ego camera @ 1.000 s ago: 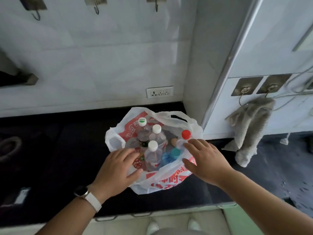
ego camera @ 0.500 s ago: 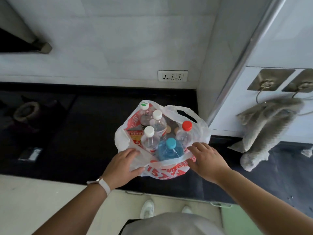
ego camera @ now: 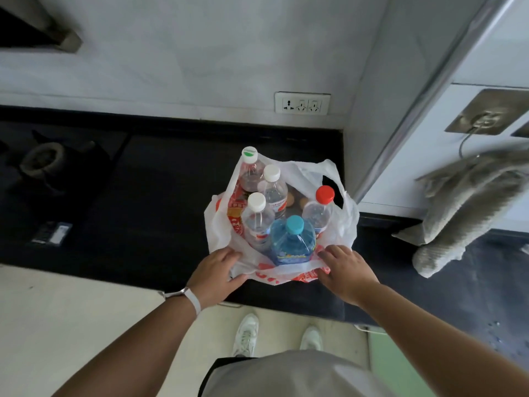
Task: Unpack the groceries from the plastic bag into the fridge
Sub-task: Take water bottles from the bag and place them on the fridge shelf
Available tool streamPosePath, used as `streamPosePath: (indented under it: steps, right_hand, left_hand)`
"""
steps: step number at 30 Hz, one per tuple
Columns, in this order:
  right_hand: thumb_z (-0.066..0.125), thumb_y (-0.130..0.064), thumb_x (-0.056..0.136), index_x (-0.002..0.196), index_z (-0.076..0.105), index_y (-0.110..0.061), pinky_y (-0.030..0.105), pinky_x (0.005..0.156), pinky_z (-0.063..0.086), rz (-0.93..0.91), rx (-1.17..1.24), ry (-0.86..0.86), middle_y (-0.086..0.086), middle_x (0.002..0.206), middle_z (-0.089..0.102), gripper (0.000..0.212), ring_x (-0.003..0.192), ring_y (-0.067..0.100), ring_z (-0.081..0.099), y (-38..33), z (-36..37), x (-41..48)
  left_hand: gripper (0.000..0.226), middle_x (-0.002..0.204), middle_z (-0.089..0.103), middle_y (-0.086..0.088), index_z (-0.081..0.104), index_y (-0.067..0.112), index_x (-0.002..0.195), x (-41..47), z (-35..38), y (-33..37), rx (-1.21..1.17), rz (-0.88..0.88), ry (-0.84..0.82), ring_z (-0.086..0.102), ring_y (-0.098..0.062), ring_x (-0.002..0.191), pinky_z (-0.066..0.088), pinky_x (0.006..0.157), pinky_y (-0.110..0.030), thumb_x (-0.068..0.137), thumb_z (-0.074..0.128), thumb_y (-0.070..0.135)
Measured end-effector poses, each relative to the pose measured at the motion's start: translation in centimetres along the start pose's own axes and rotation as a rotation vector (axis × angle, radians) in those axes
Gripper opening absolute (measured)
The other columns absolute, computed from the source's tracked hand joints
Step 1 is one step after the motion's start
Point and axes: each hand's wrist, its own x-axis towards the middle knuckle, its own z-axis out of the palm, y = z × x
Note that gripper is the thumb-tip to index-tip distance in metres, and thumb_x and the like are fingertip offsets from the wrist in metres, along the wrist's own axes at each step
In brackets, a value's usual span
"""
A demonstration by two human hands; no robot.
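Plastic bag [ego camera: 220, 236], thin crinkled white film with red print, stands open on the broad black table [ego camera: 157, 210], near its front edge and just beside the tall white panel [ego camera: 372, 104] on your right. A shaggy grey towel [ego camera: 463, 207] hangs from a hook on that side, apart from the bag. To the left, well apart, sits a round gas burner [ego camera: 43, 159].

Five bottles stand upright and crowded in the bag. A squarish blue bottle [ego camera: 292, 245] with a teal cap is nearest you. The others are clear and round: a red-capped bottle [ego camera: 317, 210], two white-capped bottles [ego camera: 257, 222], and a green-marked bottle [ego camera: 250, 170] at the back.

Your left hand [ego camera: 214, 273], with a white watch band [ego camera: 192, 300] at the wrist, pinches the near rim between fingers and thumb. Your right hand [ego camera: 346, 273] curls its fingers over the rim's other side. A wall socket [ego camera: 302, 103] sits behind.
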Motion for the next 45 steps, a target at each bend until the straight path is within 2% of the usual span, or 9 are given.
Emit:
streamPosePath:
  steps: [8,12,18,21,23,29,33,39,45]
  right_hand:
    - [0.040,-0.052,0.097,0.142,0.042,-0.030,0.040,0.111,0.034,0.043,0.041,-0.036,-0.007,0.144,0.045,0.050,0.135,0.020,0.038,0.0,0.8,-0.6]
    - [0.042,-0.058,0.093,0.143,0.040,-0.029,0.040,0.106,0.039,0.090,0.024,0.002,-0.007,0.143,0.044,0.058,0.133,0.020,0.040,-0.5,0.0,-0.9]
    - [0.055,-0.051,0.087,0.131,0.056,-0.023,0.037,0.092,0.049,0.103,0.109,0.263,-0.005,0.128,0.060,0.052,0.115,0.022,0.056,-1.3,-1.9,-2.1]
    - [0.056,-0.052,0.086,0.137,0.051,-0.023,0.042,0.101,0.046,0.024,0.183,0.278,-0.003,0.136,0.056,0.059,0.122,0.024,0.054,-2.3,-2.7,-2.4]
    - [0.059,-0.053,0.087,0.143,0.043,-0.025,0.040,0.108,0.041,0.014,0.232,0.275,-0.006,0.142,0.050,0.065,0.128,0.021,0.050,-3.2,-3.5,-2.4]
    - [0.074,-0.049,0.080,0.142,0.035,-0.033,0.037,0.107,0.045,0.021,0.460,0.317,-0.010,0.143,0.048,0.076,0.124,0.015,0.051,-4.8,-5.2,-2.0]
    - [0.076,-0.046,0.079,0.146,0.030,-0.034,0.029,0.103,0.045,0.031,0.483,0.297,-0.012,0.147,0.040,0.082,0.129,0.012,0.048,-5.2,-5.6,-1.8]
    - [0.081,-0.043,0.075,0.152,0.018,-0.029,0.029,0.099,0.050,0.042,0.519,0.281,-0.008,0.148,0.029,0.100,0.129,0.016,0.045,-6.0,-4.7,-1.3]
    - [0.081,-0.043,0.075,0.142,0.029,-0.027,0.025,0.096,0.049,0.184,0.605,0.422,-0.006,0.142,0.032,0.087,0.123,0.015,0.046,-8.8,-3.9,-0.9]
  left_hand:
    - [0.053,0.147,0.044,0.010,0.050,0.030,0.140,-0.7,0.4,0.0,0.040,0.028,0.011,0.042,-0.009,0.135,0.036,0.112,-0.029,0.093,0.058,0.053]
    - [0.053,0.143,0.051,0.005,0.054,0.024,0.137,-0.6,-0.8,1.2,0.025,0.039,0.112,0.046,-0.012,0.132,0.038,0.111,-0.031,0.092,0.058,0.054]
    - [0.050,0.133,0.056,0.012,0.050,0.030,0.133,0.1,-3.2,4.2,-0.235,0.013,0.284,0.051,-0.006,0.124,0.048,0.102,-0.029,0.089,0.066,0.047]
    - [0.055,0.128,0.057,0.012,0.049,0.029,0.132,0.9,-3.8,5.0,-0.358,-0.007,0.316,0.054,-0.006,0.120,0.050,0.099,-0.029,0.085,0.071,0.047]
    - [0.060,0.130,0.056,0.013,0.046,0.032,0.135,1.3,-4.1,5.1,-0.427,-0.034,0.309,0.053,-0.005,0.121,0.051,0.099,-0.032,0.083,0.073,0.047]
    - [0.065,0.131,0.056,0.017,0.042,0.040,0.135,2.6,-4.9,5.4,-0.570,-0.042,0.283,0.053,-0.005,0.124,0.051,0.101,-0.035,0.081,0.078,0.045]
    - [0.067,0.131,0.056,0.020,0.041,0.041,0.135,3.4,-5.4,6.2,-0.651,-0.028,0.247,0.053,-0.002,0.122,0.047,0.096,-0.026,0.080,0.081,0.041]
    - [0.069,0.129,0.058,0.019,0.045,0.037,0.135,4.0,-5.7,6.1,-0.726,-0.013,0.232,0.054,-0.001,0.119,0.044,0.089,-0.018,0.078,0.084,0.036]
    - [0.067,0.128,0.060,0.021,0.049,0.037,0.134,3.7,-6.3,4.9,-0.721,0.052,0.194,0.054,0.013,0.112,0.044,0.090,-0.013,0.077,0.085,0.034]
